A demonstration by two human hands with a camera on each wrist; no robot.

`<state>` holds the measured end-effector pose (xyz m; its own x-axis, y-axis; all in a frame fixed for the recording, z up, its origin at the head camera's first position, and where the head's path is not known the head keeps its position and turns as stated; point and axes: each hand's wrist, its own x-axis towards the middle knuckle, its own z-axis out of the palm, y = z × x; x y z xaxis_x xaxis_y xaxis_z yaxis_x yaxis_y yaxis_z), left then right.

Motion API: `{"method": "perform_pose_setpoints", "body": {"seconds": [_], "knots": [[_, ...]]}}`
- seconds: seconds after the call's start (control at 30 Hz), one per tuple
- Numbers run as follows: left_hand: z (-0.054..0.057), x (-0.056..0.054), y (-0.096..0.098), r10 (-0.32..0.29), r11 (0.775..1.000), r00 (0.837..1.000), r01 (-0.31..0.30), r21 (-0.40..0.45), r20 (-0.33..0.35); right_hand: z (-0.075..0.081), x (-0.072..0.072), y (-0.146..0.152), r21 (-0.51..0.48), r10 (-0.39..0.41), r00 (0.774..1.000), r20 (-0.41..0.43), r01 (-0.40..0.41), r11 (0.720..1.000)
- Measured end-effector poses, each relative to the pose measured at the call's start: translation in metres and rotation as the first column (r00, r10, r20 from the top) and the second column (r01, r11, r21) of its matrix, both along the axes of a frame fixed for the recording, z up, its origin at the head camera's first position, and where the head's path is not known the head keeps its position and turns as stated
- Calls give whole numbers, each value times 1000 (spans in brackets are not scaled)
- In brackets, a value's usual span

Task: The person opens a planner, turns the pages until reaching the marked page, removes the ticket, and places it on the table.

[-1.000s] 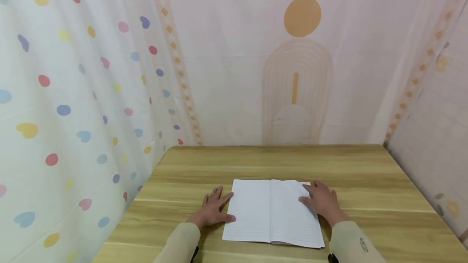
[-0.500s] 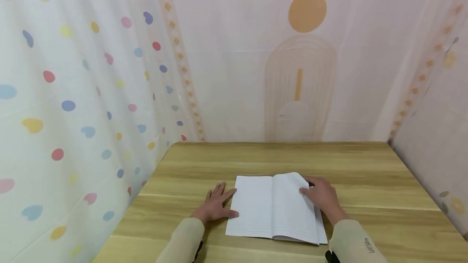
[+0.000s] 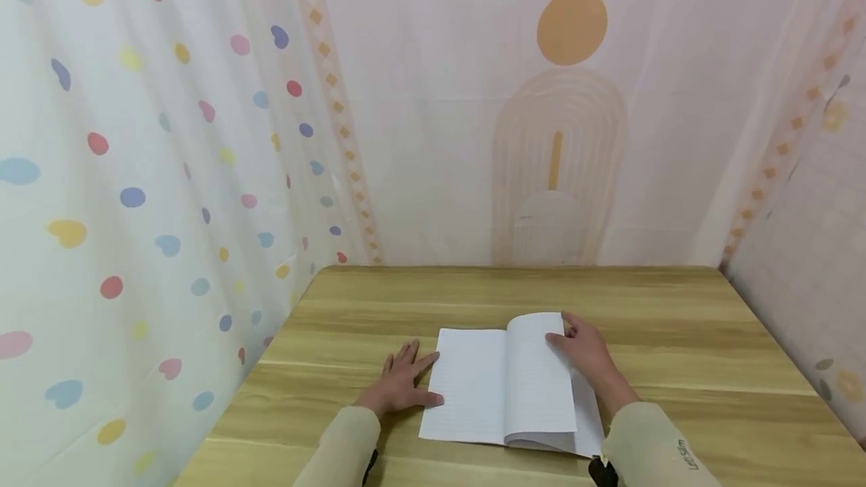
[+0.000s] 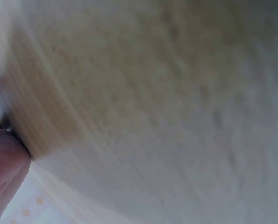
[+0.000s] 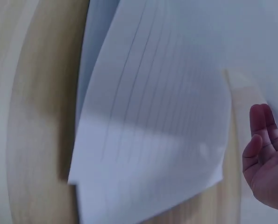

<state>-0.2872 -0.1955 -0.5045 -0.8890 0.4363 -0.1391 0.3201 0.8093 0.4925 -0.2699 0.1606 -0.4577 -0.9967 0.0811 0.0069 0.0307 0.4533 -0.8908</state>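
An open notebook point(image 3: 465, 385) with lined white pages lies on the wooden table in the head view. My left hand point(image 3: 398, 385) rests flat beside it, fingers spread, with thumb and index fingertip on its left edge. At the upper right corner, my right hand point(image 3: 590, 355) pinches a page point(image 3: 539, 374) between thumb and fingers. That page bows up from the spine, and the sheet beneath point(image 3: 587, 415) shows along its right side. In the right wrist view, the curving lined page point(image 5: 162, 102) fills the middle, with my curled fingers at the right.
The wooden table point(image 3: 379, 299) extends around the notebook on all sides. Behind it hangs a pale curtain point(image 3: 433, 134), with a dotted curtain point(image 3: 169, 171) on the left and another patterned one on the right. The left wrist view is mostly blurred wood surface.
My right hand has taken the right page's upper corner, raised it and drawn it leftward, exposing more of the sheet below. The left hand stays at the notebook's left edge.
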Motion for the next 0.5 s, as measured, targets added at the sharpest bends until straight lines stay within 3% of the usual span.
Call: {"method": "perform_pose_setpoints", "body": {"seconds": [0.13, 0.33, 0.43, 0.5], "knots": [[1, 3, 0, 7, 1000, 1000, -7, 8, 6, 9, 2, -11, -136, -8, 1000, -4, 7, 991], [0, 5, -1, 6, 1000, 1000, -6, 14, 20, 14, 6, -30, -371, 43, 999, -12, -45, 927], [1, 6, -1, 8, 1000, 1000, -8, 24, 19, 11, 9, -42, -391, 83, 994, -65, -102, 915], [1, 6, -1, 11, 1000, 1000, -11, 29, 20, 6, 11, -49, -324, 110, 987, -122, -144, 935]]}}
